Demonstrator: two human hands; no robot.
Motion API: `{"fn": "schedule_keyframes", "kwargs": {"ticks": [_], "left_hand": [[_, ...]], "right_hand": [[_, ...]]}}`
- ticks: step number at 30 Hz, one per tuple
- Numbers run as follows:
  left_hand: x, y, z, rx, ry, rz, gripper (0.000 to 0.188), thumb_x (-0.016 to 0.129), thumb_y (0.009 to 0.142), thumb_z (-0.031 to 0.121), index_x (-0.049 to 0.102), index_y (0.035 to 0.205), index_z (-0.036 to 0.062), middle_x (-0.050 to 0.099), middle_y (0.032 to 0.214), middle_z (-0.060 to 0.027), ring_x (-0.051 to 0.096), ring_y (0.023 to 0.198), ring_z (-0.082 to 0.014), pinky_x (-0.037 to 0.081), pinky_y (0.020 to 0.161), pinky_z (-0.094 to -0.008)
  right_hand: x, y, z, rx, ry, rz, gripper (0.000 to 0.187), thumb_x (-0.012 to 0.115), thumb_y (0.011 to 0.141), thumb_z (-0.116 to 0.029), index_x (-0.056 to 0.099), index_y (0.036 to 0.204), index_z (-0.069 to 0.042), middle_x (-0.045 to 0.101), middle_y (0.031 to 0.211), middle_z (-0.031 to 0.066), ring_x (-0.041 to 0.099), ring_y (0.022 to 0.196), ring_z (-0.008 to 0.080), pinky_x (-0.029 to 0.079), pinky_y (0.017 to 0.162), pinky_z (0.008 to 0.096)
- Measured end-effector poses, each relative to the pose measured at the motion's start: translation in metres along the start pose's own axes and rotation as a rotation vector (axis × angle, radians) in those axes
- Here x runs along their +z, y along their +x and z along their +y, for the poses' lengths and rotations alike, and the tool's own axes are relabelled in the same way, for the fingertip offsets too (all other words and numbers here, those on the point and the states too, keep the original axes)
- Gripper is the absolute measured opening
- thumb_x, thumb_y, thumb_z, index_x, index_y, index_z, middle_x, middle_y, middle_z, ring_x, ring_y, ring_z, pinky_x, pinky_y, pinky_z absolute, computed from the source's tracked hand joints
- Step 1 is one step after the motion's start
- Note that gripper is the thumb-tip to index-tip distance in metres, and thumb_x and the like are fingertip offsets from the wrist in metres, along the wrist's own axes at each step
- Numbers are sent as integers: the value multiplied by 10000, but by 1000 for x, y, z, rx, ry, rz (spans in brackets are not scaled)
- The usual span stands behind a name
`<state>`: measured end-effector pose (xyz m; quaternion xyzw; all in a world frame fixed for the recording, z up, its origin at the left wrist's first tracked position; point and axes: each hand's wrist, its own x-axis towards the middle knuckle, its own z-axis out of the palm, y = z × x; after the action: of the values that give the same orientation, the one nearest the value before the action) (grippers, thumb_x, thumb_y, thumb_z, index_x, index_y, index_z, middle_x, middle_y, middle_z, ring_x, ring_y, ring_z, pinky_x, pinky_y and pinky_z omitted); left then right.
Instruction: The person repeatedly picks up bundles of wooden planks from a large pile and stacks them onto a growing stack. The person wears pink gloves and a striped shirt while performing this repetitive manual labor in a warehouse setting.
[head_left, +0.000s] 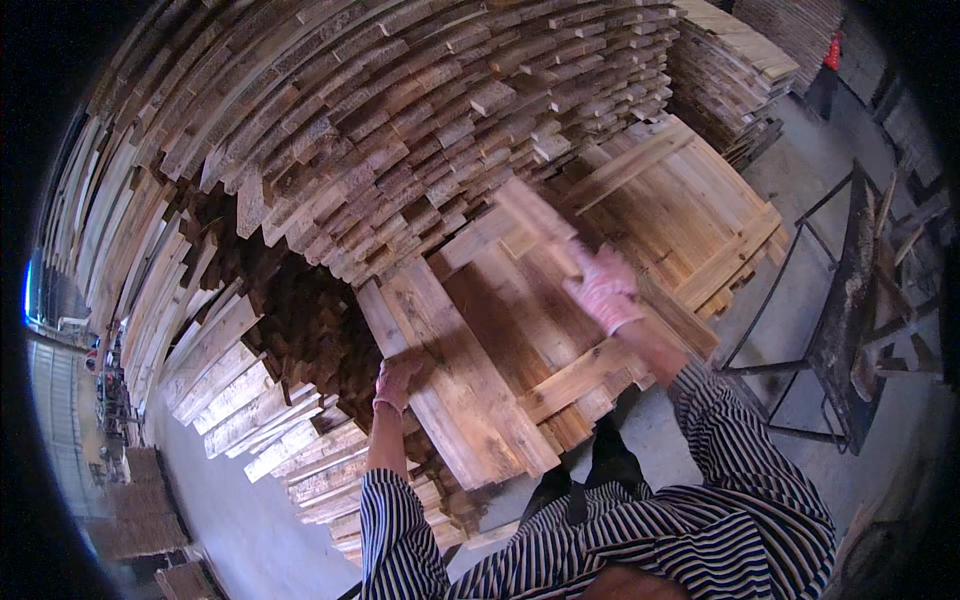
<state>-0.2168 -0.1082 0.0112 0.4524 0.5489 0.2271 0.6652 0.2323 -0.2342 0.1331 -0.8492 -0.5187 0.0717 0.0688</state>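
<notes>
Biggest thing in here by far is the great stack of boards point(420, 110), rising above the work with its rough ends facing out; nothing in it looks put together. Farther off is a smaller stack point(725, 65), and down to the left there's a pile of pale boards point(240, 400), so I'd say plenty of timber is left.

The work in hand lies right in front of the person. On the right side is the far panel point(655, 210), flat, with a crosspiece point(730, 258) along its near end and another toward the back; that one looks about finished to me. Beside it the near panel point(510, 310) also has a strip point(585, 378) across its near end, though from here I can't tell whether anything is fastened. Along its left side lie wide boards point(440, 370) with no crosspiece showing on them, so this side seems the less complete.

Smaller again is the short board point(535, 220), raised over the near panel and not yet laid down. The right hand point(608, 290) appears closed round its lower end, blurred. The left hand point(397, 382) is at the outer edge of the wide boards, touching, fingers partly bent; I can't tell whether it's gripping.
</notes>
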Motion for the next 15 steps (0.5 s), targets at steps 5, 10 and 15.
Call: {"fn": "schedule_keyframes", "kwargs": {"ticks": [5,10,15], "left_hand": [[-34,38,-16,361,357,-107,259,643,908,94,633,1165,72,683,1160,-112,679,928,-208,553,823,-309],[-22,5,-15,608,899,-80,231,524,963,70,600,1177,107,684,1175,-162,687,929,-237,559,804,-285],[12,20,2,438,715,-81,273,522,951,39,659,1180,95,678,1227,-130,688,1002,-223,544,866,-284]], "right_hand": [[75,-55,-107,-234,244,-29,767,540,926,-585,272,1564,-255,499,1412,271,508,1276,428,462,1011,520],[35,-26,-70,-260,211,-125,718,569,930,-467,296,1550,-231,353,1533,256,408,1372,425,339,1135,508],[22,38,78,28,-24,11,716,645,868,-530,370,1508,-361,435,1484,229,506,1282,422,445,1023,515]]}}
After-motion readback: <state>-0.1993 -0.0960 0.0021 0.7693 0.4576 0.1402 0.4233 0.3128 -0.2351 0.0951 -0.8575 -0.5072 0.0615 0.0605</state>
